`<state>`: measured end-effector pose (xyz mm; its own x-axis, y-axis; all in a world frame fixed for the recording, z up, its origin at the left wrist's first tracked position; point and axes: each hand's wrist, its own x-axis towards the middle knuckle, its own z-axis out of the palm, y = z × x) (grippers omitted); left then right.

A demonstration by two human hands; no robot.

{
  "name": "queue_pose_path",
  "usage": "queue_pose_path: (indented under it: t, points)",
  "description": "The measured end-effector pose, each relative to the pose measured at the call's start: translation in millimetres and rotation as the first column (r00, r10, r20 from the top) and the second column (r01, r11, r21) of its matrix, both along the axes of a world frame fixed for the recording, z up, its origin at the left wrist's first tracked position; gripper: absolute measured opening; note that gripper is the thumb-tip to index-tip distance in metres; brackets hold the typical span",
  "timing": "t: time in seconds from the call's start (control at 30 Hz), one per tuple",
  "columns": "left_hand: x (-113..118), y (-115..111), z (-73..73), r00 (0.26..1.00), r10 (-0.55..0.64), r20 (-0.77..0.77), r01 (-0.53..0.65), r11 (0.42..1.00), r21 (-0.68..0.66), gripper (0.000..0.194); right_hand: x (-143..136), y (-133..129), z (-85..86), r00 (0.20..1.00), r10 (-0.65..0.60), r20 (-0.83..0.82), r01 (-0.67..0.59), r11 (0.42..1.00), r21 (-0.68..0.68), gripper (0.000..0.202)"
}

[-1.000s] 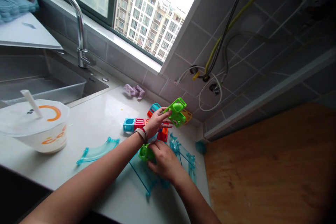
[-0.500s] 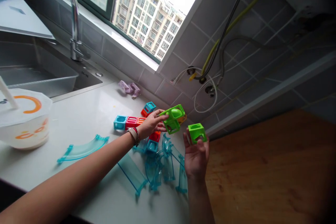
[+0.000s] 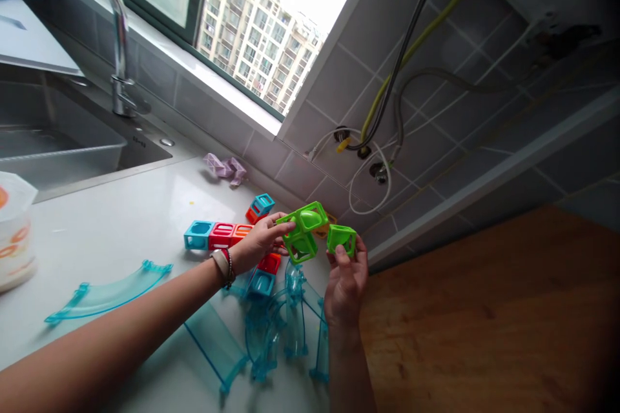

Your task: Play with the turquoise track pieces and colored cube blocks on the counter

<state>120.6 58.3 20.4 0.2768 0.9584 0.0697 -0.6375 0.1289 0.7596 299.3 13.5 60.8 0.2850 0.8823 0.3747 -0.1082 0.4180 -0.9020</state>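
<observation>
My left hand (image 3: pixel 264 237) grips a joined group of green toy blocks (image 3: pixel 301 248), hollow cubes with openings in their faces. In my right hand (image 3: pixel 346 284) is a single green cube block (image 3: pixel 341 240), pinched between thumb and fingers just right of the group; a narrow gap shows between the two. Below and behind my left hand lie joined blocks: a blue one (image 3: pixel 199 235), a red one (image 3: pixel 223 236) and an orange one (image 3: pixel 241 232). Behind the green pieces an orange-yellow block (image 3: pixel 327 224) is partly hidden. Clear blue track pieces (image 3: pixel 264 329) lie heaped below my hands.
A curved clear track (image 3: pixel 113 293) rests on the white counter (image 3: pixel 159 213). At left are a plastic tub (image 3: pixel 14 239) and a steel sink (image 3: pixel 62 135) with a faucet (image 3: pixel 119 51). Crumpled purple paper (image 3: pixel 225 169) lies near the wall; cables (image 3: pixel 397 64) hang above. Wooden surface (image 3: pixel 484 310) at right.
My right hand has brought the single green cube closer to the green group and turned it. The view has shifted, so the tub and counter things appear farther left.
</observation>
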Motion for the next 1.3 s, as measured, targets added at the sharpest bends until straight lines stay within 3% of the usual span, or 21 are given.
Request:
queue_pose_path:
  t: [0.13,0.43,0.77,1.07,1.3]
  points:
    - [1,-1,3.5,1.000,0.020,-0.007,-0.020,1.000,-0.003,0.043,2,0,1.2,0.994,0.014,0.106,-0.014,1.000,0.005,0.040]
    - [7,-4,-0.2,0.993,0.046,-0.110,-0.036,0.995,0.091,0.042,-2,2,-6.6,0.992,0.018,0.127,-0.014,0.999,-0.034,0.043]
    - [14,-13,10.4,0.951,0.207,-0.231,-0.172,0.972,0.162,0.046,-6,5,-18.5,0.988,0.062,0.141,-0.049,0.995,-0.092,0.045]
    - [7,-13,17.5,0.942,0.165,-0.293,-0.109,0.974,0.199,0.043,3,5,-12.1,0.971,0.207,0.118,-0.180,0.963,-0.201,0.052]
    - [12,-15,16.2,0.980,0.081,-0.181,-0.035,0.968,0.248,0.052,0,5,-15.5,0.991,0.130,0.026,-0.122,0.972,-0.200,0.050]
